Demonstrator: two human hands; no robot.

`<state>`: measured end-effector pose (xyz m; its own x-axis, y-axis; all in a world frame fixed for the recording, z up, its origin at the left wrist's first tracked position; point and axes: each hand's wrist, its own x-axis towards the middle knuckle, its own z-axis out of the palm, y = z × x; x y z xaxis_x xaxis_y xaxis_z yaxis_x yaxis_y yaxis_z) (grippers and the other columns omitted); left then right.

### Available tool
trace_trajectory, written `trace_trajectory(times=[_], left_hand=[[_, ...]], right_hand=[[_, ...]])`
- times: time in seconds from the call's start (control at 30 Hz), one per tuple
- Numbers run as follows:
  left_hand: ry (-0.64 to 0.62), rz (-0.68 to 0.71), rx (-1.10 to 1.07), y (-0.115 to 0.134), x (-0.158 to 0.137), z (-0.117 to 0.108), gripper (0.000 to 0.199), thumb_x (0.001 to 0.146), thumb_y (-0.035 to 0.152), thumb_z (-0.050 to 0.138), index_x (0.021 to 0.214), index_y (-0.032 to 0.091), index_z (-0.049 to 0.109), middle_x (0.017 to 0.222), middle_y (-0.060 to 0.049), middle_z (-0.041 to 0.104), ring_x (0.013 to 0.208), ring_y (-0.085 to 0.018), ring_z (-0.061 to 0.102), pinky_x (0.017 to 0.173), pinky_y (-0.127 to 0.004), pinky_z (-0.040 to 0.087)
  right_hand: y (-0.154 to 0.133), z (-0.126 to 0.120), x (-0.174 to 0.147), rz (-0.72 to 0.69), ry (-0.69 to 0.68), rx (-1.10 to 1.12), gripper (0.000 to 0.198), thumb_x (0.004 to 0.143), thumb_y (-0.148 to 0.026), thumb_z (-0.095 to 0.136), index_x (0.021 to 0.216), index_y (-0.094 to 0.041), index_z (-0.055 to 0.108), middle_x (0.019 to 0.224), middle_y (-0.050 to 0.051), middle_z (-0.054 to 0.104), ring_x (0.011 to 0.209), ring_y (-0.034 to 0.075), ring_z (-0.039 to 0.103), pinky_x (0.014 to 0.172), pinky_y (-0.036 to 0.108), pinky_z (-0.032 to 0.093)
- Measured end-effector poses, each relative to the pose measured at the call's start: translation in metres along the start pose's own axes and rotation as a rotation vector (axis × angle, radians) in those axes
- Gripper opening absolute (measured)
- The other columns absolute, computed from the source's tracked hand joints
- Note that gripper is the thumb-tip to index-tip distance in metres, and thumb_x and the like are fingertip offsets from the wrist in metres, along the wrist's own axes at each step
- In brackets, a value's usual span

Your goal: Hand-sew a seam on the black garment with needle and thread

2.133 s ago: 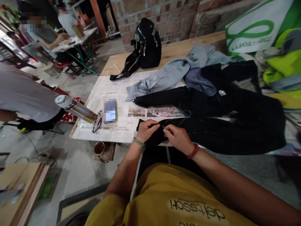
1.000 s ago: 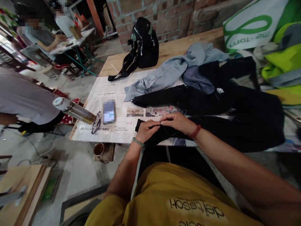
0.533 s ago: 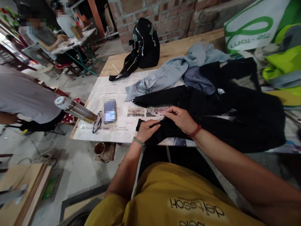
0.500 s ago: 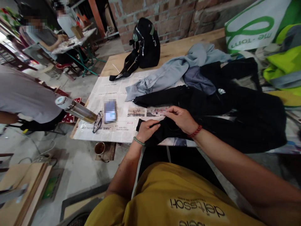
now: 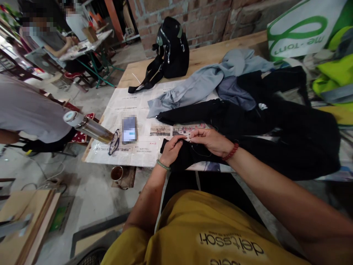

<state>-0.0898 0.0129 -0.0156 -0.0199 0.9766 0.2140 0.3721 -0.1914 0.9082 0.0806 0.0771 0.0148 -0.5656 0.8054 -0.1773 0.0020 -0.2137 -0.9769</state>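
Observation:
A black garment (image 5: 292, 147) lies across the table edge in front of me, one narrow end of it bunched under my hands. My left hand (image 5: 172, 150) grips the cloth at that end, thumb and fingers pressed together. Close beside it, my right hand (image 5: 211, 141) is pinched, thumb against fingertips, just above the cloth. Whatever it pinches is too small to make out. A thin pale thread (image 5: 202, 154) curves over the black cloth below the right hand.
Newspaper (image 5: 143, 129) covers the table, with a phone (image 5: 129, 129), glasses (image 5: 114, 142) and a flask (image 5: 88, 127) at left. A cup (image 5: 117, 173) stands below the edge. Behind lie a grey garment (image 5: 190, 86), a black bag (image 5: 176, 49) and a white-green bag (image 5: 298, 33). People sit at left.
My right hand has moved slightly left and down, closer to the left hand. My left fingers have lifted a little. The thread now shows on the cloth.

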Motion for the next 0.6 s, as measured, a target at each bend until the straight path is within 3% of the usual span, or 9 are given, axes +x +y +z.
trace_trajectory(times=[0.17,0.33,0.6], left_hand=[[-0.058,-0.027,0.010,0.002,-0.001,0.004,0.021,0.079,0.029,0.059,0.096,0.016,0.064,0.091,-0.004,0.068,0.086,-0.015,0.061,0.082,-0.026,0.047],[-0.070,-0.045,0.014,0.001,-0.002,0.006,0.017,0.079,0.029,0.058,0.084,0.015,0.067,0.080,-0.002,0.069,0.074,-0.013,0.060,0.072,-0.024,0.047],[-0.076,-0.034,0.030,0.000,-0.003,0.003,0.017,0.077,0.030,0.060,0.080,0.016,0.067,0.074,-0.001,0.067,0.069,-0.012,0.059,0.067,-0.023,0.046]], right_hand=[[0.003,-0.001,0.002,-0.103,0.106,-0.059,0.020,0.067,-0.034,0.065,0.072,-0.017,0.055,0.071,-0.001,0.062,0.071,0.011,0.054,0.075,0.026,0.040],[0.010,0.004,0.004,-0.111,0.115,-0.146,0.016,0.070,-0.033,0.060,0.071,-0.018,0.053,0.069,-0.002,0.061,0.063,0.010,0.050,0.066,0.024,0.039],[-0.003,-0.011,0.014,-0.118,0.261,0.090,0.026,0.065,-0.035,0.066,0.071,-0.017,0.048,0.060,-0.002,0.056,0.055,0.009,0.051,0.059,0.024,0.042]])
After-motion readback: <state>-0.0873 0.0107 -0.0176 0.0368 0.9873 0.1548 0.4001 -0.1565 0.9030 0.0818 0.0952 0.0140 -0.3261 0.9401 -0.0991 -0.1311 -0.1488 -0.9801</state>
